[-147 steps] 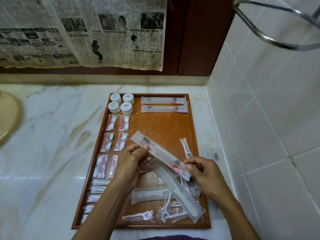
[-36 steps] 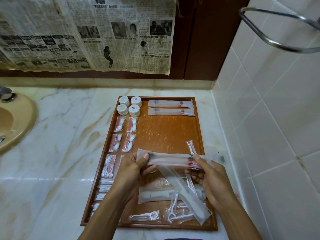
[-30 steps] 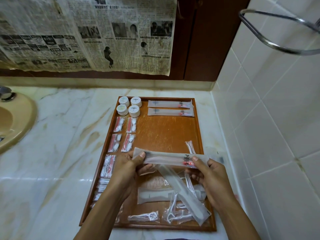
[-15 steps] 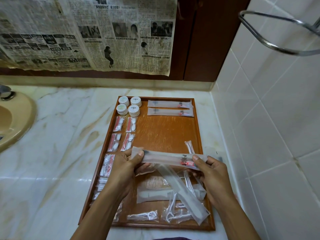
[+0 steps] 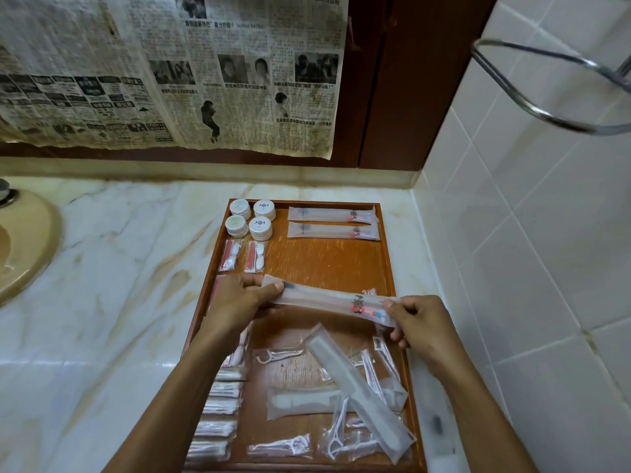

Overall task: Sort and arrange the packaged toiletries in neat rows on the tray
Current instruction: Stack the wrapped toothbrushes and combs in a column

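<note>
Carried farther up the wooden tray [image 5: 387,264] since half a second ago: long frosted toothbrush packet [image 5: 324,299], now clear of the loose pile and lying almost level across the tray's middle, its far-left end slightly higher. Left hand [image 5: 239,302] pinching the packet's left end, thumb on top, fingers curled beneath; right hand [image 5: 418,319] pinching the right end near the red printed label, fingers curled round it. Both hands thus closed on the same packet, held above the bare wood. Ahead, at the tray's far right, two matching toothbrush packets [image 5: 333,222] laid in parallel rows. Far-left corner: four small round white tubs [image 5: 252,220] in a square. Just nearer, two red-and-white sachets [image 5: 243,256] side by side. Along the left edge, partly hidden by the left forearm, a column of small clear sachets [image 5: 218,418]. Near end of the tray: unsorted heap with a long frosted packet [image 5: 358,387] lying diagonally over another wrapped item [image 5: 300,402], plus bagged floss picks [image 5: 283,447] scattered around. Tray resting on a marble tabletop [image 5: 119,302], close to a tiled wall [image 5: 529,250] on the right. Beige basin [image 5: 24,244] at the left edge, yellowed newspaper [image 5: 170,70] hanging behind, chrome ring [image 5: 546,114] upper right.
</note>
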{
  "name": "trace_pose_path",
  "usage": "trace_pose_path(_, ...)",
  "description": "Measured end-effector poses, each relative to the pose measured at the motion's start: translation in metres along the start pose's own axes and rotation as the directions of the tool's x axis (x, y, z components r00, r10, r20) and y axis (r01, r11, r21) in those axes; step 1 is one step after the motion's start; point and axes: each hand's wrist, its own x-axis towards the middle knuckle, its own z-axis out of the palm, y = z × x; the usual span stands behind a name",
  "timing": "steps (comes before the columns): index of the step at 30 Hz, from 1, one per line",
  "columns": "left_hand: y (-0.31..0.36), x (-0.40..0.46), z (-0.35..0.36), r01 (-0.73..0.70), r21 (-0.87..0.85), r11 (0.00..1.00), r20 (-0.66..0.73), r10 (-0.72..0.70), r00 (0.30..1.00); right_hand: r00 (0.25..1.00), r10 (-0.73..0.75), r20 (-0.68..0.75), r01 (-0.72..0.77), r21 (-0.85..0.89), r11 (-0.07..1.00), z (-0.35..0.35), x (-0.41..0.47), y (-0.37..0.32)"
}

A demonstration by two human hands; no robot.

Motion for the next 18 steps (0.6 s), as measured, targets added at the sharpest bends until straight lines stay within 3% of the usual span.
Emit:
trace_pose_path(5, 0.017, 0.035, 0.004, -0.053, 0.114, 0.992, -0.028, 0.057, 0.998, 0.981, -0.108, -0.159, 0.081, -0.165, 0.983, 0.008, 0.041, -0.019)
trace_pose_path(11, 0.025, 0.08, 0.015, -0.1, 0.311, 0.945, -0.103, 0.138, 0.985, 0.983, -0.141, -0.121, 0.093, -0.339, 0.936, 0.014, 0.098, -0.029)
trace_pose_path(18, 0.027, 0.12, 0.028, -0.108, 0.68, 0.726, -0.17, 0.299, 0.939, 0.977, -0.141, -0.157, 0.065, -0.408, 0.911, 0.026, 0.141, -0.024)
